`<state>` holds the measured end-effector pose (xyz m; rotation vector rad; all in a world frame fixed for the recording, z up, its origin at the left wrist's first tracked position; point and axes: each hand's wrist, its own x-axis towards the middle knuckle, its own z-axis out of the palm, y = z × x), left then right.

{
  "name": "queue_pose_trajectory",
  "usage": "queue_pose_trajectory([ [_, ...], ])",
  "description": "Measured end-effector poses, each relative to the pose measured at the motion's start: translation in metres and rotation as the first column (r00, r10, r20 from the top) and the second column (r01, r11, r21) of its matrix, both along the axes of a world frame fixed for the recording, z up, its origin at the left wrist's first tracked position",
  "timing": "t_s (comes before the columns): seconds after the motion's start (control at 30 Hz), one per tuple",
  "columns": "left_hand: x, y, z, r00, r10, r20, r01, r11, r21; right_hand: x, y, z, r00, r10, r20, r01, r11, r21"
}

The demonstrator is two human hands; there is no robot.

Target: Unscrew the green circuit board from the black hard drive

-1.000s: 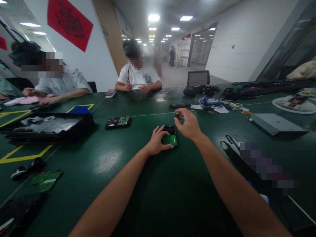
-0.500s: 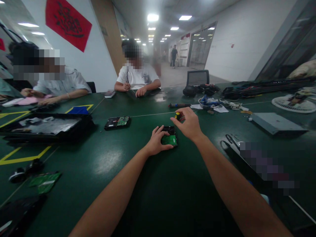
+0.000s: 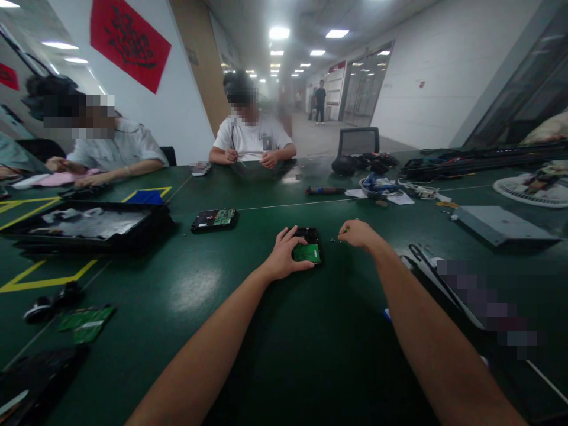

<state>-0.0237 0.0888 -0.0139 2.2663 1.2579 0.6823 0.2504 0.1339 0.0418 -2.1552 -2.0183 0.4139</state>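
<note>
A hard drive (image 3: pixel 307 253) with a green circuit board lies on the table in front of me. My left hand (image 3: pixel 286 253) grips it from the left, thumb at the near edge and fingers over the far side. To the right of the drive, my right hand (image 3: pixel 357 233) is closed low over the table, fingertips pinched together. A trace of yellow-green shows at its fingers, from the small black-and-yellow screwdriver, which is mostly hidden. Tiny screws (image 3: pixel 332 240) lie between the drive and my right hand.
Another hard drive (image 3: pixel 215 220) lies to the left, near a black tray (image 3: pixel 89 228). Loose green circuit boards (image 3: pixel 87 323) are at the lower left. A grey metal box (image 3: pixel 506 225) and a dark tool (image 3: pixel 325 190) lie farther back. Two people sit across the table.
My right hand has moved from above the drive's right edge down and to the right, beside the tiny screws. The screwdriver's yellow end is now mostly covered. My left hand stays on the drive.
</note>
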Motion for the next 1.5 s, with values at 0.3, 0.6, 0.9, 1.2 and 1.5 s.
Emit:
queue_pose_trajectory([
  [0.3, -0.001, -0.001, 0.002, 1.000, -0.011, 0.010, 0.011, 1.000, -0.004, 0.003, 0.004, -0.016, 0.998, 0.018, 0.057, -0.012, 0.993, -0.118],
  [0.6, 0.000, -0.002, 0.003, 1.000, -0.007, -0.005, 0.007, 1.000, -0.007, 0.004, 0.004, -0.019, 0.999, 0.032, -0.016, -0.034, 0.994, -0.102],
  [0.9, -0.001, -0.001, 0.002, 1.000, -0.014, 0.007, 0.014, 1.000, -0.014, 0.000, 0.000, -0.017, 0.995, 0.067, -0.067, -0.072, 0.994, -0.085],
  [1.2, -0.001, 0.001, 0.000, 1.000, -0.009, 0.010, 0.009, 1.000, -0.005, -0.001, -0.001, -0.017, 0.994, 0.105, -0.035, -0.106, 0.994, -0.019],
  [1.5, 0.000, 0.001, -0.001, 1.000, -0.009, 0.004, 0.009, 1.000, 0.028, -0.006, 0.003, -0.024, 0.967, 0.252, 0.047, -0.256, 0.960, 0.114],
])
